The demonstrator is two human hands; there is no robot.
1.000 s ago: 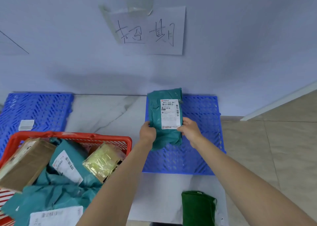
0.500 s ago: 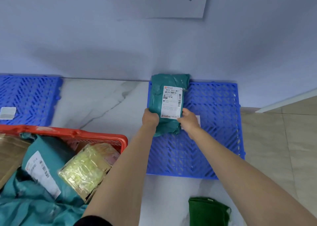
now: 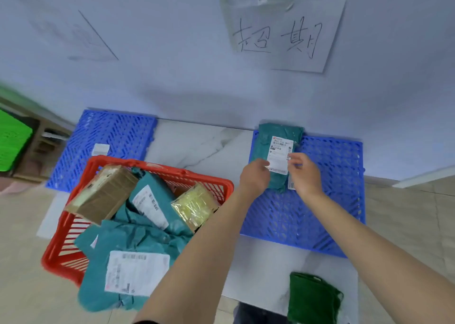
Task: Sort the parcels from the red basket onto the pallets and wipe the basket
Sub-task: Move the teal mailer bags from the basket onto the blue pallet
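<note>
A teal parcel (image 3: 275, 151) lies on the right blue pallet (image 3: 327, 200), at its far left corner near the wall, its long axis running away from the person toward the wall and leaning slightly right at the far end; its white shipping label (image 3: 280, 155) faces up. The left hand (image 3: 254, 179) rests at the parcel's near left edge with its fingers curled against the wrapping, though whether they actually grip it cannot be told. The right hand (image 3: 304, 173) hovers at the label's right edge, fingers loosely apart and motion-blurred, holding nothing that can be made out. To the left, the red basket (image 3: 216, 178) holds a brown cardboard box (image 3: 103, 195), a yellow padded parcel (image 3: 194, 206) and several more teal bags. A second blue pallet (image 3: 118, 136) lies beyond the basket against the wall. A dark green cloth (image 3: 312, 299) sits near the person. A handwritten paper sign (image 3: 283, 33) is taped to the wall above.
</note>
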